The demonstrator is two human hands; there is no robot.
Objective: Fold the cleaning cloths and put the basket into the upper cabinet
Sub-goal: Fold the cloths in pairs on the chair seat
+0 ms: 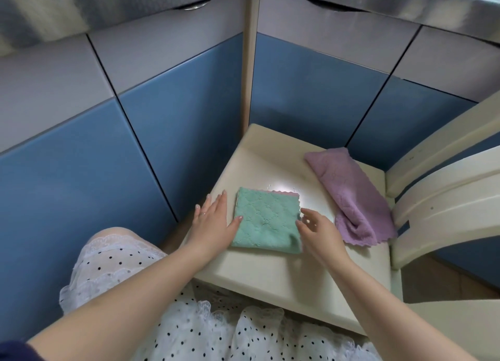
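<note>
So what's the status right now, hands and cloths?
Left hand flat, thumb on folded green cloth. Right hand open at its right edge. Purple cloth waiting. No basket seen.

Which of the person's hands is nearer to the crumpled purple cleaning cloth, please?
The right hand, at the right edge of the folded green cleaning cloth, sits just left of the crumpled purple cleaning cloth. The left hand lies beyond the green cloth's far side.

Cream chair seat [270,266] in corner btwn blue/grey cabinet doors [81,157]; polka-dot skirt [189,333] in foreground.
</note>
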